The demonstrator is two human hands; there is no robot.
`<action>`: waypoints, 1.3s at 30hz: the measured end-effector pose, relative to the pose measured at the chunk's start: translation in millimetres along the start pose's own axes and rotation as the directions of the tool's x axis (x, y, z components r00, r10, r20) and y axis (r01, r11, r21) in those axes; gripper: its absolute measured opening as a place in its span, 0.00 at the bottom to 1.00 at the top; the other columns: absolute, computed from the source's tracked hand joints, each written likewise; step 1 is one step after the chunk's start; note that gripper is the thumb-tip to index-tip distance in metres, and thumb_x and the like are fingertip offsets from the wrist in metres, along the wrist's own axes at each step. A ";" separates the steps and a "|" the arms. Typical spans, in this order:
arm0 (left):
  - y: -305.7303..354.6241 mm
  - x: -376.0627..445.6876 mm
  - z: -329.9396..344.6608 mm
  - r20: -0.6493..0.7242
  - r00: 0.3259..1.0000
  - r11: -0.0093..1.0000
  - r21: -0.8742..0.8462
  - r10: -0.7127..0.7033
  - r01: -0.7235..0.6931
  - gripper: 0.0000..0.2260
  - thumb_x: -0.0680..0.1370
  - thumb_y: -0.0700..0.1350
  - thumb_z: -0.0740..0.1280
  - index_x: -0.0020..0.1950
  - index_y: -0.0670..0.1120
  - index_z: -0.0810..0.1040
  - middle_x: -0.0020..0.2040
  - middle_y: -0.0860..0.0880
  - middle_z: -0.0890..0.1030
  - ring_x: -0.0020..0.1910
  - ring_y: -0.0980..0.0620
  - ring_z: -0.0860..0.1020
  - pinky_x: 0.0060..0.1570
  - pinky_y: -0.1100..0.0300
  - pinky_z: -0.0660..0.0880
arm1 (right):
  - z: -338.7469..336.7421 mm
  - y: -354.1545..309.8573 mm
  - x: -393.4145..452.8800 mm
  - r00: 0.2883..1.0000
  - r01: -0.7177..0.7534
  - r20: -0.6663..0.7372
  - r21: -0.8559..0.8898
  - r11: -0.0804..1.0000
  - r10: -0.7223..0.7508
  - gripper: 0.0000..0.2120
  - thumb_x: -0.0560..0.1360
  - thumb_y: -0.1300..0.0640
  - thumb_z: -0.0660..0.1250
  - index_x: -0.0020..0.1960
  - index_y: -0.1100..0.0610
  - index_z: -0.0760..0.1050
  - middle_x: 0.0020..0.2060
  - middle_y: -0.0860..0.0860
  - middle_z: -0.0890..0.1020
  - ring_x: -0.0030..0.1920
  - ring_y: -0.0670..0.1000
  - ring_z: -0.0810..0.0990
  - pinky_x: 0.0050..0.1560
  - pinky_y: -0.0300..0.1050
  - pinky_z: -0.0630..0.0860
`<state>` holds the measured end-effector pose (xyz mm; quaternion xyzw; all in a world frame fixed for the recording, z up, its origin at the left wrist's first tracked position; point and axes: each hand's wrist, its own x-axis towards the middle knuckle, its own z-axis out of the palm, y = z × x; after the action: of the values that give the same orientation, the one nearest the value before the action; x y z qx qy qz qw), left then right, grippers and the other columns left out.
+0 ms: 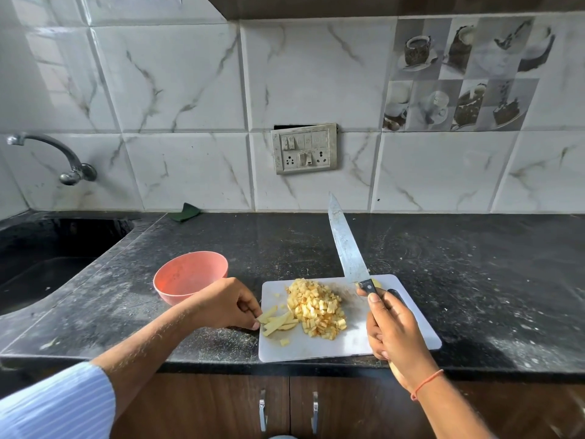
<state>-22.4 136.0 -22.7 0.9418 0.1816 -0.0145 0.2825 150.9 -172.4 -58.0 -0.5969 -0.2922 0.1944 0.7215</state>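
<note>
The knife (348,248) has a bare steel blade, dull grey, scuffed and blotchy, and a black handle with a smooth plastic look. The cutting board (411,327) is white plastic, matt and faintly stained. The diced pieces (318,308) and the strips (278,321) show pale yellow, moist-looking cut faces. The bowl (190,274) is salmon-pink plastic with a satin finish. The table (474,264) is black polished stone, dulled by a powdery dusting. The wall tiles (190,90) are glossy ceramic with marble veining. The tap (74,167) is shiny chromed metal. The cupboard doors (205,407) are brown wood-grain with bright metal handles (262,413). The sleeve (57,403) is striped woven cloth.
</note>
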 end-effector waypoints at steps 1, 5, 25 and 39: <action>1.6 0.7 0.9 -0.017 1.000 1.000 -0.009 0.012 -0.012 0.08 0.72 0.51 0.82 0.50 0.58 0.90 0.42 0.60 0.88 0.41 0.58 0.84 0.46 0.57 0.82 | 0.4 -0.2 0.0 1.000 -0.001 0.001 0.005 1.000 0.001 0.14 0.83 0.47 0.64 0.63 0.49 0.82 0.33 0.57 0.58 0.29 0.50 0.53 0.25 0.39 0.54; 12.8 0.9 4.2 -0.035 0.990 0.990 0.032 0.137 -0.136 0.07 0.78 0.52 0.77 0.56 0.60 0.89 0.49 0.64 0.86 0.48 0.62 0.84 0.48 0.65 0.80 | 0.2 -0.9 -0.3 1.000 -0.008 0.009 0.005 1.000 0.008 0.16 0.81 0.45 0.64 0.64 0.52 0.81 0.32 0.56 0.58 0.28 0.49 0.54 0.24 0.40 0.55; 15.6 4.5 24.8 -0.034 0.940 0.882 0.361 0.338 -0.304 0.22 0.78 0.71 0.67 0.69 0.66 0.72 0.62 0.66 0.70 0.58 0.63 0.73 0.53 0.61 0.77 | 0.3 0.6 -0.5 1.000 -0.023 -0.001 0.025 0.999 0.023 0.14 0.84 0.48 0.63 0.64 0.52 0.81 0.31 0.53 0.60 0.28 0.49 0.54 0.26 0.42 0.52; -5.2 -5.2 62.9 -0.360 0.899 0.968 0.055 0.249 -0.246 0.24 0.74 0.73 0.69 0.64 0.61 0.84 0.55 0.64 0.77 0.57 0.62 0.77 0.53 0.61 0.78 | 17.0 -9.8 -5.1 0.995 -0.099 -0.050 -0.177 0.979 0.091 0.10 0.86 0.50 0.62 0.62 0.51 0.80 0.29 0.48 0.62 0.28 0.46 0.58 0.26 0.42 0.57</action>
<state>-24.4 104.5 -77.6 0.9446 0.1098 0.1955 0.2398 135.3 -164.9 -47.4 -0.6766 -0.2648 0.1892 0.6606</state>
